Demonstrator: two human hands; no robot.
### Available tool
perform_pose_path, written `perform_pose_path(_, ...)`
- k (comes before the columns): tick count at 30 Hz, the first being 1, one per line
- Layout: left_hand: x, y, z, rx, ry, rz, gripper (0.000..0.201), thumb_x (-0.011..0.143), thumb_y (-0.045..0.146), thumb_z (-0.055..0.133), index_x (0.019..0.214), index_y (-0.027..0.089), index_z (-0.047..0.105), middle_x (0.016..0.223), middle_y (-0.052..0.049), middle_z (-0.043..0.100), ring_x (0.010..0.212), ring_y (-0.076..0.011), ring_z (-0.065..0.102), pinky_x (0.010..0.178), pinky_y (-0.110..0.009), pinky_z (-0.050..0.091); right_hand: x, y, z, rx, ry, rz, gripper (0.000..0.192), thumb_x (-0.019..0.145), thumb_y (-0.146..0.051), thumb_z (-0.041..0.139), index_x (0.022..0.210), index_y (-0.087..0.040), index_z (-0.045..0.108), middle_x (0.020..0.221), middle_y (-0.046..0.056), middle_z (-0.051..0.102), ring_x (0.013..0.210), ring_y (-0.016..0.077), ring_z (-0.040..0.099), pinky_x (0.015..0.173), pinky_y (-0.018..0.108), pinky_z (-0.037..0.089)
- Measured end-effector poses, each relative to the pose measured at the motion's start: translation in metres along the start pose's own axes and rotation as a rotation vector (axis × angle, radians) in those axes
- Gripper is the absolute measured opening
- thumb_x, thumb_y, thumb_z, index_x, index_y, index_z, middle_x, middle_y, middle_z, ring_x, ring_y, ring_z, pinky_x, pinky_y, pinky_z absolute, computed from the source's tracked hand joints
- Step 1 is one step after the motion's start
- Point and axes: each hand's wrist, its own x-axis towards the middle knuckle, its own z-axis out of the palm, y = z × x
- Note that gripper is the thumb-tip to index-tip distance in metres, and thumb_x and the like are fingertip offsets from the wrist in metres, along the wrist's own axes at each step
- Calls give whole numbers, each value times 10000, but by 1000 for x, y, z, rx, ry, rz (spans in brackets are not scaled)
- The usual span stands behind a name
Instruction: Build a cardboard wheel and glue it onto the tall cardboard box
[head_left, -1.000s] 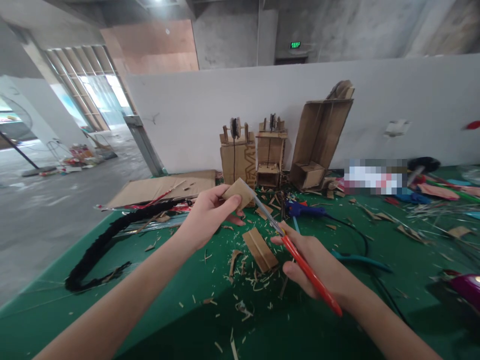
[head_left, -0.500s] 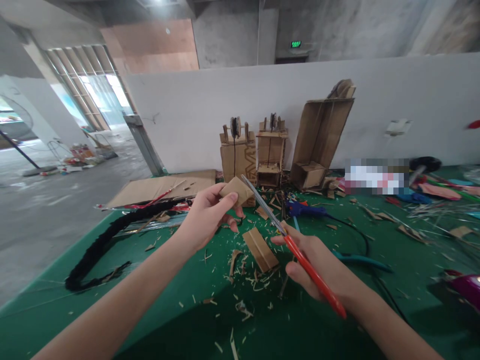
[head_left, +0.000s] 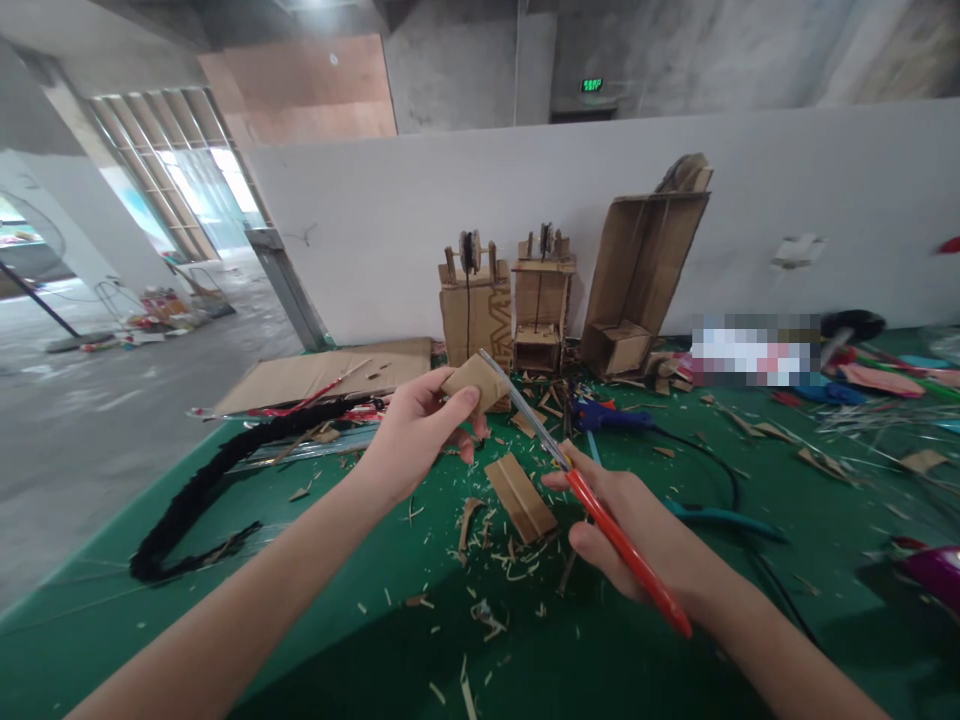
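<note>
The left hand (head_left: 416, 430) pinches a small card (head_left: 474, 382) between thumb and fingers, held up above the middle of the desk (head_left: 112, 600). The right hand (head_left: 637, 530) is closed on red-handled scissors (head_left: 585, 495); the blades run up and left, and their tip meets the card's right edge. Whether the blades are parted there is too fine to tell.

Under the hands, near the desk's middle, lies a folded card strip (head_left: 520, 497) among scattered shavings (head_left: 487, 560). A black braid (head_left: 210, 480) curves along the left edge, one end near the left hand's wrist. A flat cardboard sheet (head_left: 322, 375) lies at the far left corner.

Against the white wall at the far edge stand two small cardboard models (head_left: 476, 315) side by side, and just right of them a taller open box (head_left: 637, 270) leaning back. A blue glue gun (head_left: 604, 415) lies beyond the right hand, its black cord (head_left: 712, 465) trailing toward the near right. Teal pliers (head_left: 720, 518) rest just right of that hand. Scraps and strips litter the far right corner
</note>
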Motion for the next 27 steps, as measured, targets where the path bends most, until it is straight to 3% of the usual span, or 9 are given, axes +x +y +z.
perform_pose_path(11, 0, -1, 0, -40, 22, -36, 148, 824, 320, 623, 795, 184, 573, 559, 26, 556, 453, -69, 477, 379, -164, 365, -1, 4, 4, 60, -45, 24, 734, 813, -495, 485, 1426, -130, 312, 923, 141, 693, 630, 251, 625, 595, 370, 491)
perform_pose_path(18, 0, -5, 0, -6, -5, -10, 157, 838, 310, 603, 766, 174, 573, 572, 16, 560, 489, -73, 485, 387, -161, 362, 0, 3, 3, 72, -63, 31, 713, 838, -501, 459, 1414, -114, 297, 799, 96, 678, 575, 218, 597, 559, 348, 473)
perform_pose_path(27, -1, -4, 1, 9, -24, -39, 186, 845, 319, 596, 754, 162, 557, 582, 11, 566, 474, -64, 474, 402, -169, 358, 6, 5, 10, 21, -34, 119, 547, 853, -509, 451, 1215, -99, 470, 838, 103, 662, 694, 232, 616, 672, 370, 474)
